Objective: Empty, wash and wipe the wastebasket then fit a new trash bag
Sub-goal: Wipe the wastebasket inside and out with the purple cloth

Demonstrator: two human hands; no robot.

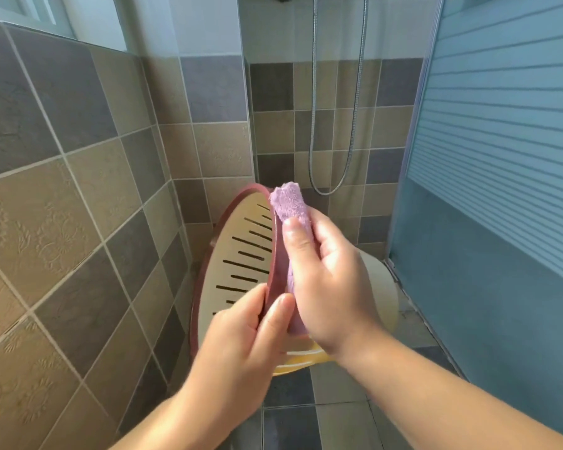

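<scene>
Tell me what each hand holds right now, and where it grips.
Left hand pinches the slotted cream plastic wastebasket by its dark red rim. Right hand grips the folded purple fleecy cloth around its middle, against that rim.

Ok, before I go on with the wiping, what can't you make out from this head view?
- Wastebasket base and right side: hidden behind both hands and the cloth.
- Lower end of the purple cloth: covered by the right hand.
- Whether the rim is wet or dry: too blurred near the left hand.
- Shower hose top: cut off by the upper edge.
</scene>
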